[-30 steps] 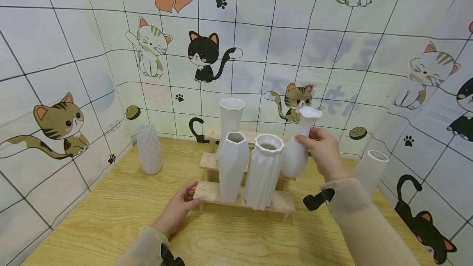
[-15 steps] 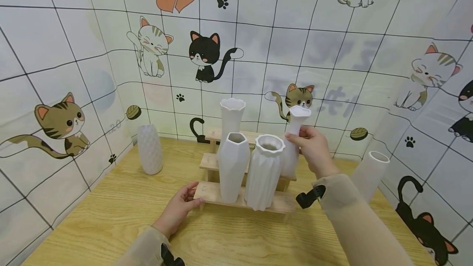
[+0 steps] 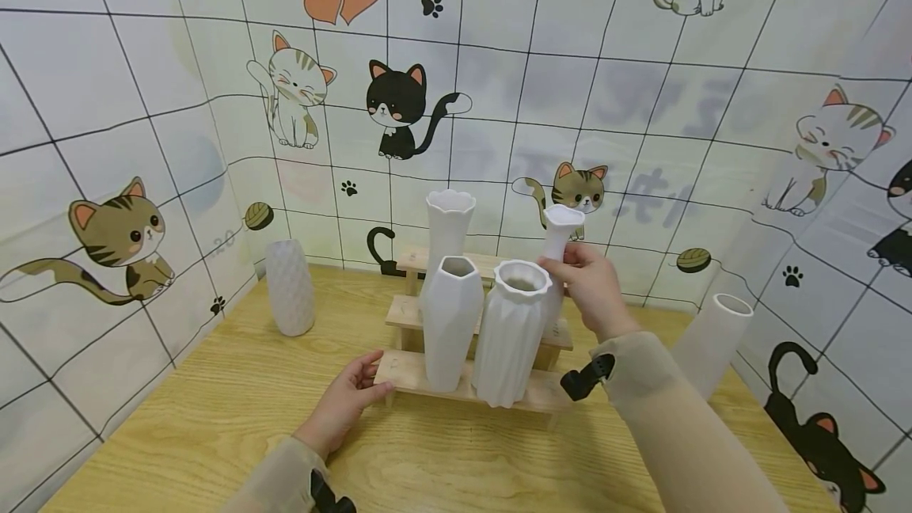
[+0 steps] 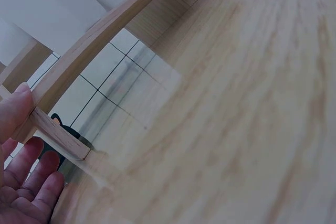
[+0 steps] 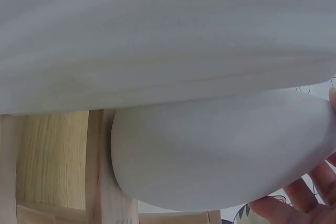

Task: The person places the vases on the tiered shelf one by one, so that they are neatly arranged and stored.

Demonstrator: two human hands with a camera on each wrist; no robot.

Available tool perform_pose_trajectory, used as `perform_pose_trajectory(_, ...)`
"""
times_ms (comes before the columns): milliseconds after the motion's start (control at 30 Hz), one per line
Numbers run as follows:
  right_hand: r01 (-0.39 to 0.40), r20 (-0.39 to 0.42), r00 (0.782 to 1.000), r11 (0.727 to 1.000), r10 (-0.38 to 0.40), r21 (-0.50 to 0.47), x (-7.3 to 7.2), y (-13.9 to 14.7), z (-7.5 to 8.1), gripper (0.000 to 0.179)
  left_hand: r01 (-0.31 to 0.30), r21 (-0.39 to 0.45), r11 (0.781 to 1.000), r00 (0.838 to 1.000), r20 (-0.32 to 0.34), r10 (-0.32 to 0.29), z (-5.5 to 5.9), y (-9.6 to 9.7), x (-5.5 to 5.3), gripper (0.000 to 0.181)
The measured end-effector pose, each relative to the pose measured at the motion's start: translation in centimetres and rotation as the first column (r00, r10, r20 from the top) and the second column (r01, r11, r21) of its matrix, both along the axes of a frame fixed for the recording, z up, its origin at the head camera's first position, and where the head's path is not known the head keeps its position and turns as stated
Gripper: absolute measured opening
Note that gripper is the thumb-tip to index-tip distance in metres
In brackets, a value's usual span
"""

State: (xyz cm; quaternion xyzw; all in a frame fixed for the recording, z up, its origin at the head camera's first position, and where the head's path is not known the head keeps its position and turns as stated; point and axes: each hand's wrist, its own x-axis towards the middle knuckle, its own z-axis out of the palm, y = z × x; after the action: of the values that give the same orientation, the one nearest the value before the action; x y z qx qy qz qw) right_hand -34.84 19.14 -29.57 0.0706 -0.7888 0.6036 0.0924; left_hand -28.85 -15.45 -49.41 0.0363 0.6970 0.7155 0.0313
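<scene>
My right hand [image 3: 594, 291] grips a white vase [image 3: 558, 240] by its narrow neck, below the flared wavy rim. Its rounded body [image 5: 220, 150] meets the middle step of a three-step wooden stand [image 3: 406, 370], behind a fluted white vase [image 3: 507, 347] that partly hides it. At the stand's lower left corner, my left hand [image 3: 342, 402] holds the end of the front step, thumb on the board [image 4: 79, 59] and fingers curled beside the leg [image 4: 60, 135]. A faceted white vase [image 3: 451, 331] stands on the front step too. Behind it rises a tall vase with a scalloped rim [image 3: 449, 216].
A textured white vase [image 3: 289, 287] stands on the wood-grain table [image 3: 235, 386] at the left. Another white vase [image 3: 712, 343] is at the right, partly behind my right sleeve [image 3: 684, 418]. Cat-patterned walls [image 3: 492, 117] close off the back and sides.
My right hand has carried the narrow-necked vase left and slightly down, in behind the fluted vase on the middle step. My left hand has stayed at the stand's corner.
</scene>
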Motion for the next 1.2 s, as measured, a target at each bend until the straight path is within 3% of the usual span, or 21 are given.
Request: perform_pose_trajectory(1200,-0.033,0.023,0.999,0.998,0.032,0.047,-0.75,-0.54,-0.63,0.048,-0.012,-0.018,1.000,1.000,-0.014,0.012,-0.41,-0.19,-0.16,0.072)
